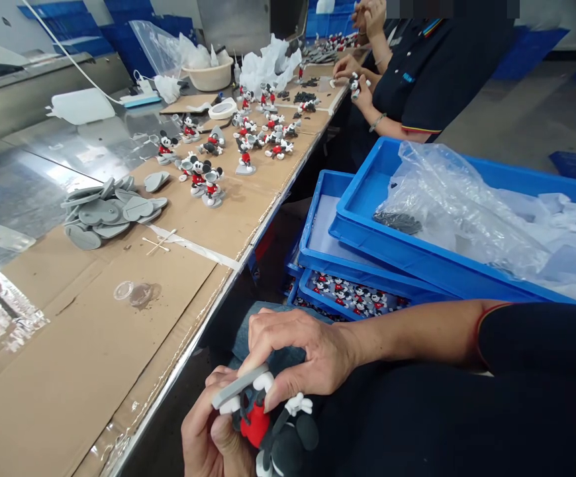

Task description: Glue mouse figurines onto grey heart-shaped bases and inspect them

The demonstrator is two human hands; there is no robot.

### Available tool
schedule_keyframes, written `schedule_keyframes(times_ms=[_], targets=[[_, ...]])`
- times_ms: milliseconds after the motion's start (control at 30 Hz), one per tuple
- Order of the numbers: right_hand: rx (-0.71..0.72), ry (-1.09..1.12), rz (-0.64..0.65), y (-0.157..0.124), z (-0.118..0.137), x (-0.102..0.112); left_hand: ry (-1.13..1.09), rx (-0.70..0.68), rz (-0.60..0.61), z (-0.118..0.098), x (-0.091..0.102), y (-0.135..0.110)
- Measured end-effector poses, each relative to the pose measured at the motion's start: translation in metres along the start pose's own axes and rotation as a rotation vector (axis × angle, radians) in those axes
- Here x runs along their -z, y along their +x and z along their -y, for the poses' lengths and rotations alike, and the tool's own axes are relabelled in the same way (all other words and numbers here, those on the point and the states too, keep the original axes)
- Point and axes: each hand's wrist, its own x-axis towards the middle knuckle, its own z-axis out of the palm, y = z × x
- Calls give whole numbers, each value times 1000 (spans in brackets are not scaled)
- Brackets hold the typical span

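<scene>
A Mickey Mouse figurine (pixel 255 424) with red shorts, a black head and white gloves is tipped head-down over my lap. A flat grey base (pixel 241 386) lies against the soles of its white shoes. My left hand (pixel 208 427) is closed around the base and the lower body from below, its thumb near the red shorts. From above, my right hand (pixel 302 351) grips the base and a shoe, with the fingers over the base and the thumb by the legs. Some of the fingertips are hidden behind the base.
A cardboard-covered table (pixel 99 344) runs along the left. On it are a pile of grey bases (pixel 104 211), crossed cotton swabs (pixel 159 242), a small clear lid (pixel 124 290) and several finished figurines (pixel 212 185). Stacked blue trays (pixel 417 258) stand right; a co-worker (pixel 417 86) sits beyond.
</scene>
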Motion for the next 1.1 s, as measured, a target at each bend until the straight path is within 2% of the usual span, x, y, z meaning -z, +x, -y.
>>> schedule_keyframes(times_ms=[100, 200, 333, 467, 600, 733, 900, 1100], targets=[[-47, -13, 35, 0, 0, 0, -16, -6, 29, 0, 1, 2], [-26, -16, 21, 1, 0, 0, -12, 18, 106, -4, 0, 4], [8, 9, -12, 1, -1, 0, 32, 51, 5, -17, -9, 4], [-92, 14, 49, -1, -3, -1, 50, 79, -13, -25, -15, 2], [-98, 32, 51, -2, -5, -3, 69, 78, -4, -21, -9, 2], [-44, 39, -11, 0, -4, -3, 50, 57, 45, -14, -2, 3], [-13, 16, -26, 0, -3, -3, 107, 52, -26, -17, -6, 0], [26, 4, -63, -1, -3, -3, 98, 69, -40, -19, -10, -2]])
